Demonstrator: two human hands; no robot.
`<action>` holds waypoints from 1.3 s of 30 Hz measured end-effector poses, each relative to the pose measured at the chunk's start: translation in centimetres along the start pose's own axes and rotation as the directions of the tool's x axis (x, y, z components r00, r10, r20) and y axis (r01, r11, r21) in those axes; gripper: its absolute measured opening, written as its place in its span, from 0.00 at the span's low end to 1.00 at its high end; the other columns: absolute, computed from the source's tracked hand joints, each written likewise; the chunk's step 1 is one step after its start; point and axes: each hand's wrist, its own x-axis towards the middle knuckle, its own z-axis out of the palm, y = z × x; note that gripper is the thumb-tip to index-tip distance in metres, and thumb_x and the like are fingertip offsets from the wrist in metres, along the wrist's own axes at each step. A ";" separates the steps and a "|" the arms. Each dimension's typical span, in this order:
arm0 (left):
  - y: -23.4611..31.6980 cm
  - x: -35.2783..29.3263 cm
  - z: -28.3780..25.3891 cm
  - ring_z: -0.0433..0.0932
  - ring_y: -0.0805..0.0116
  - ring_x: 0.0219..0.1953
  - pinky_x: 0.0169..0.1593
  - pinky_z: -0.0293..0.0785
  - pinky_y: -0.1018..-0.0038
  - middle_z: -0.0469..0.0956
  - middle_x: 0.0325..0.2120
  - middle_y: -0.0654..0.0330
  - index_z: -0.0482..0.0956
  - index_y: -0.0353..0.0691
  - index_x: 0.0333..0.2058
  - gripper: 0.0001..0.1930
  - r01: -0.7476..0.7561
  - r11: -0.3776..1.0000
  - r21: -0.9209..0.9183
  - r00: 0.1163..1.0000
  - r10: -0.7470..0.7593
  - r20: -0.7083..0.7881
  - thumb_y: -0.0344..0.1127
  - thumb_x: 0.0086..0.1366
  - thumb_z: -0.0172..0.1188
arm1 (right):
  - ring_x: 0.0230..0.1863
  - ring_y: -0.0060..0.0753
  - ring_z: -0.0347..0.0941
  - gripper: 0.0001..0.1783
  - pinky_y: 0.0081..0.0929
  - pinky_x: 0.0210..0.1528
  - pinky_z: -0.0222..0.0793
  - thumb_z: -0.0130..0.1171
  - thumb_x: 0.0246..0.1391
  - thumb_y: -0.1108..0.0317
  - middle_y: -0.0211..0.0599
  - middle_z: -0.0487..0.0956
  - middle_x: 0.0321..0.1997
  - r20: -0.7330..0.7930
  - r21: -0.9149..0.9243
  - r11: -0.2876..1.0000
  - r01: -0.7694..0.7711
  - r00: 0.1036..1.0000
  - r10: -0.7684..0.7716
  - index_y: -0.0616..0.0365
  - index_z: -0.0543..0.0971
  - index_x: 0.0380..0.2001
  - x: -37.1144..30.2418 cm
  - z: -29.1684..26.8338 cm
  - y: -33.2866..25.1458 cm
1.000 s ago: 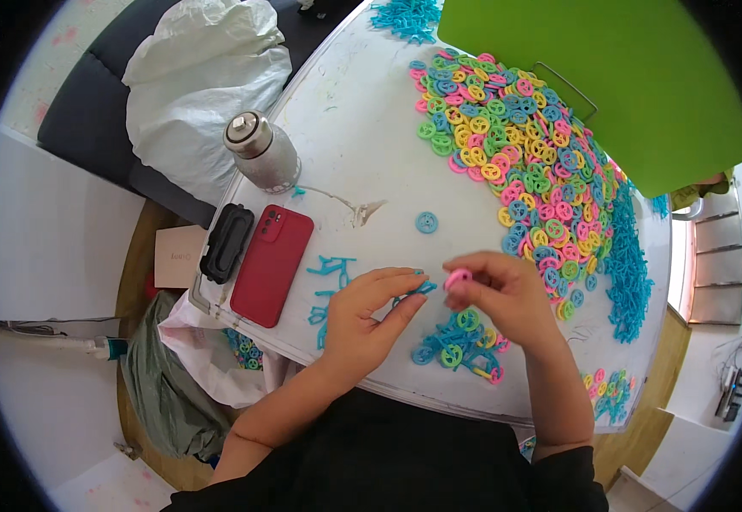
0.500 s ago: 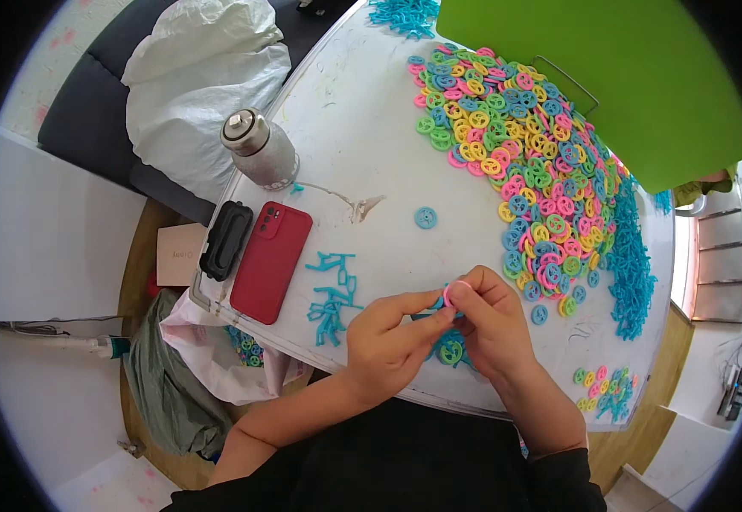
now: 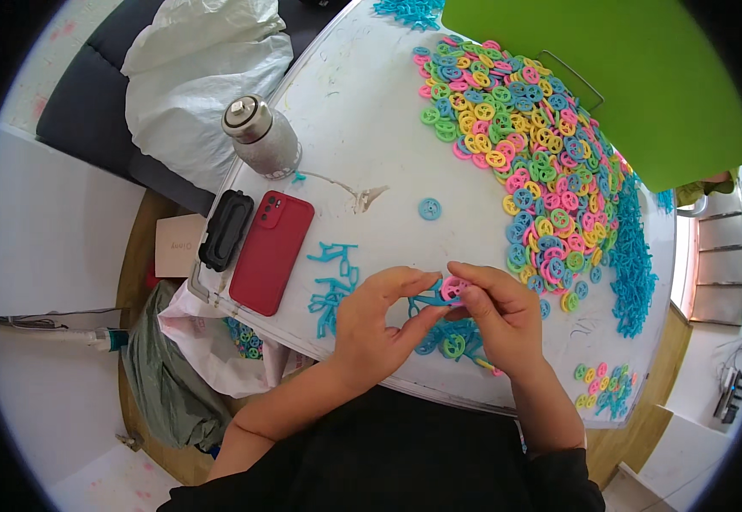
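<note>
Pinched a blue plastic piece point(image 3: 424, 300) between thumb and forefinger of the left hand point(image 3: 371, 328), and a pink wheel point(image 3: 453, 288) between thumb and fingers of the right hand point(image 3: 507, 320), held against the blue end at clock centre. Could not tell joined from merely touching. Saw on the white table point(image 3: 345, 111) a lone blue wheel point(image 3: 430, 209) at twelve o'clock, a multicoloured wheel pile point(image 3: 524, 136) at one, loose blue pieces point(image 3: 328, 296) at nine, a silver bottle point(image 3: 270, 149) at ten, a partly hidden cluster point(image 3: 453, 345) at six.
</note>
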 end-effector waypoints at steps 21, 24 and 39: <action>-0.4 1.5 -1.7 0.82 0.65 0.43 0.50 0.73 0.71 0.85 0.40 0.60 0.72 0.41 0.51 0.29 -0.167 0.985 0.038 0.957 0.153 0.247 0.31 0.52 0.78 | 0.37 0.26 0.83 0.17 0.23 0.40 0.81 0.56 0.63 0.79 0.39 0.82 0.40 0.177 -0.211 0.976 -0.047 0.980 0.086 0.66 0.77 0.55 -0.5 -2.1 -1.9; -0.2 1.3 -1.8 0.80 0.67 0.44 0.50 0.72 0.72 0.84 0.41 0.62 0.77 0.40 0.49 0.26 -0.080 0.996 0.030 0.965 0.070 0.254 0.31 0.52 0.77 | 0.36 0.26 0.82 0.17 0.22 0.39 0.80 0.58 0.62 0.79 0.37 0.81 0.39 0.204 -0.231 0.970 0.082 0.978 -0.034 0.66 0.77 0.54 -1.0 -2.1 -1.4; 0.3 -0.3 -0.7 0.81 0.62 0.43 0.46 0.76 0.74 0.80 0.42 0.57 0.83 0.38 0.44 0.20 -0.042 0.989 0.144 0.986 0.018 0.165 0.33 0.53 0.76 | 0.29 0.22 0.79 0.14 0.21 0.32 0.76 0.62 0.59 0.77 0.33 0.82 0.33 0.145 -0.404 0.911 0.081 0.989 -0.023 0.62 0.80 0.49 -1.0 -1.7 -1.5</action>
